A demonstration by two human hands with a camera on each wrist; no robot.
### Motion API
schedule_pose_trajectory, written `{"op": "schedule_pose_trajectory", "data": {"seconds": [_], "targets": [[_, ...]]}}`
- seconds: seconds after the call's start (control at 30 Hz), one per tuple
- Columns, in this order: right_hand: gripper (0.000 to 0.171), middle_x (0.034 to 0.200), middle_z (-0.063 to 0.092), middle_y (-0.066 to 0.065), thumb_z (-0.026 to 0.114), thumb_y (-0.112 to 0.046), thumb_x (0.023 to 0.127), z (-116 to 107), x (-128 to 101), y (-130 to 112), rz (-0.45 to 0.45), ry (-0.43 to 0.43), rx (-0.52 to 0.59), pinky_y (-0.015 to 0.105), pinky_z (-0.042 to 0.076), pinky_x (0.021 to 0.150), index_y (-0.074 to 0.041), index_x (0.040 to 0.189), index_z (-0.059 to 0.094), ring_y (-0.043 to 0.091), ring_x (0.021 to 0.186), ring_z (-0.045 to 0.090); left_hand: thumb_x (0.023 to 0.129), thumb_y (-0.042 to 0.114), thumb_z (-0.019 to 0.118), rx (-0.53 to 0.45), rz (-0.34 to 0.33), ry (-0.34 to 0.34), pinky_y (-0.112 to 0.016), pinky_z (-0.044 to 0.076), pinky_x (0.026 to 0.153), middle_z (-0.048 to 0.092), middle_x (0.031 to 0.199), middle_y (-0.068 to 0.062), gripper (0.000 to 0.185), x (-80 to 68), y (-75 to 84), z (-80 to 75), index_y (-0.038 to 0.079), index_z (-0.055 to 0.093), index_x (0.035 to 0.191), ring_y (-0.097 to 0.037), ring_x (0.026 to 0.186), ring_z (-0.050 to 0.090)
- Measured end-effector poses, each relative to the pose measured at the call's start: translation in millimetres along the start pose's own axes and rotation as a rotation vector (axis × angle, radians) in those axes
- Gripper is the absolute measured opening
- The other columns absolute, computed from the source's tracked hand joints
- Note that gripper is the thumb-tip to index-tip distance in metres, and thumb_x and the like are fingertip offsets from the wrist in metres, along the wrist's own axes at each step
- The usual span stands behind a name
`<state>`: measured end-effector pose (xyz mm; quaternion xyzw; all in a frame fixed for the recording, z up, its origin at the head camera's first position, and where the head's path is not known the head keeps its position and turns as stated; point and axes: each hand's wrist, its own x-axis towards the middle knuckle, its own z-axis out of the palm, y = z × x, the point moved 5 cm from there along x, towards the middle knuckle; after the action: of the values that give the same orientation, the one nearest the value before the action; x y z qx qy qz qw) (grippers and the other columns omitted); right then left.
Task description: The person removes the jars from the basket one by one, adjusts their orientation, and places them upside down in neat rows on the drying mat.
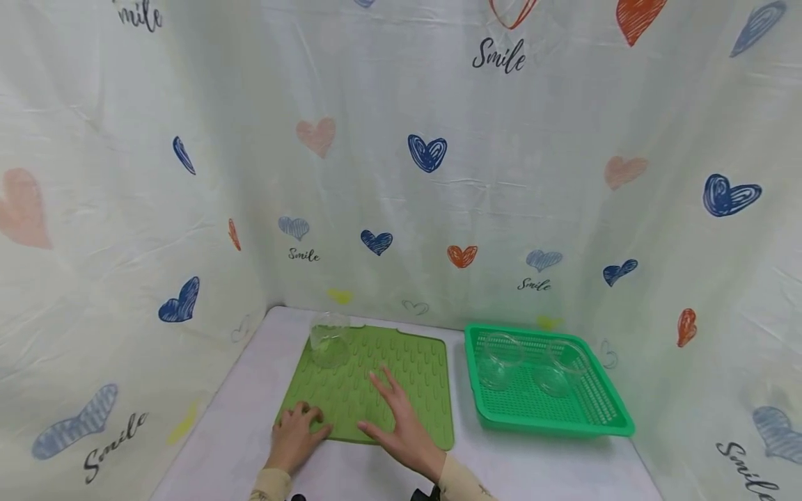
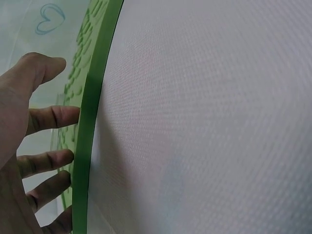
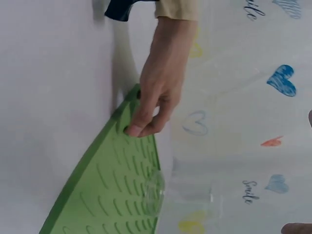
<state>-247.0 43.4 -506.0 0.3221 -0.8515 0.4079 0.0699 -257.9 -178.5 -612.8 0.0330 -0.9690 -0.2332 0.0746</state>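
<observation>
A green ridged mat (image 1: 401, 362) lies on the white table (image 1: 232, 431). My left hand (image 1: 296, 426) rests on the mat's near left corner, its fingers (image 2: 48, 117) lightly bent over the mat's edge (image 2: 90, 122) and holding nothing. The right wrist view shows this left hand (image 3: 156, 97) pressing its fingertips on the mat (image 3: 107, 185). My right hand (image 1: 397, 410) lies flat on the mat's near middle with fingers spread. A clear glass (image 1: 330, 342) stands on the mat's far left corner, away from both hands, and shows as a glass (image 3: 153, 192) in the right wrist view.
A green plastic basket (image 1: 551, 424) sits right of the mat with two clear glass bowls (image 1: 501, 358) (image 1: 560, 369) inside. Cloth walls printed with hearts (image 1: 426, 153) close in the table at the back and on both sides.
</observation>
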Motion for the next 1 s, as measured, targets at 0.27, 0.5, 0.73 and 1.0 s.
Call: {"op": "schedule_pose_trajectory", "data": {"seconds": [0.27,0.5,0.73,1.0], "targets": [[0.077,0.161,0.018,0.002,0.064,-0.043,0.091,-24.1,-28.9,-12.4,0.036,0.069,0.001,0.063,0.044,0.096,-0.029,0.154,0.022,0.034,0.143,0.029,0.081,0.047,0.073,-0.008,0.013,0.013,-0.065,0.046,0.078,0.057,0.115,-0.015,0.028,-0.2,-1.0,1.7,0.022,0.065,0.089,-0.04,0.103,0.051],[0.08,0.16,0.023,0.001,0.069,-0.039,0.088,-40.4,-50.7,-15.4,0.05,0.175,-0.061,0.053,0.049,0.096,-0.025,0.153,0.024,0.026,0.143,0.032,0.081,0.047,0.072,-0.022,0.016,0.013,-0.066,0.045,0.079,0.057,0.116,-0.016,0.027,-0.4,-1.4,-1.8,0.022,0.066,0.089,-0.042,0.104,0.05],[0.089,0.157,0.031,0.005,0.08,-0.026,0.079,-69.6,-66.8,-7.9,0.088,0.355,-0.083,0.042,0.052,0.097,-0.022,0.152,0.028,-0.001,0.142,0.026,0.082,0.046,0.072,-0.024,0.017,-0.012,-0.068,0.045,0.079,0.056,0.117,-0.017,0.028,0.1,-0.2,-3.2,0.02,0.065,0.091,-0.043,0.104,0.05],[0.089,0.157,0.028,0.012,0.079,-0.01,0.079,-118.0,-81.8,-2.8,0.264,0.481,0.034,0.007,0.037,0.103,-0.018,0.152,0.028,-0.016,0.136,0.021,0.082,0.047,0.071,-0.023,0.022,-0.016,-0.067,0.045,0.076,0.056,0.116,-0.017,0.028,1.8,-0.3,-0.9,0.02,0.065,0.089,-0.042,0.103,0.05]]}}
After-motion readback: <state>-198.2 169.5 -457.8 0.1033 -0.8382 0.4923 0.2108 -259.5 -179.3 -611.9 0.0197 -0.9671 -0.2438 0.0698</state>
